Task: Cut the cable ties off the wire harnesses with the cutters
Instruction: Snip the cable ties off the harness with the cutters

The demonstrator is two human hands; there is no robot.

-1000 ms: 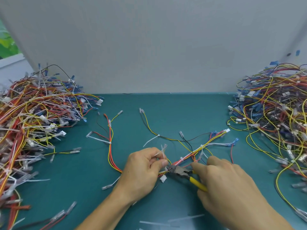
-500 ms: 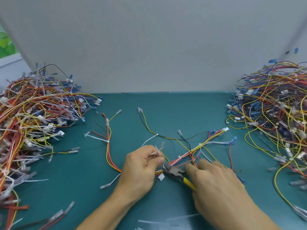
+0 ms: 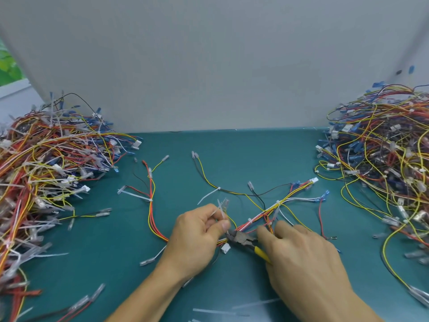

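The harness (image 3: pixel 267 213) being worked on is spread over the middle of the table (image 3: pixel 116 263), nearer the near edge. It sits between two big heaps, the left pile (image 3: pixel 46 170) along the left edge and the right pile (image 3: pixel 383 159) along the right edge.

The left hand (image 3: pixel 197 238) has its grip pinched on the harness, right where a white cable tie (image 3: pixel 221 211) sticks up past the thumb. The right hand (image 3: pixel 301 259) has its grip wrapped round the yellow handles of the cutters (image 3: pixel 241 239), with the nose pointing left, just beside that thumb. Whether the blades are actually on the tie I can't tell, it's too small to see.

Looks like the snip step on that tie to me. The next move needs the blades on the plastic strap only, not the wires under it, then a squeeze. Other ties (image 3: pixel 277 202) show further along the harness, so there's plenty left. Some cut strips (image 3: pixel 216 312) lie by the near edge.
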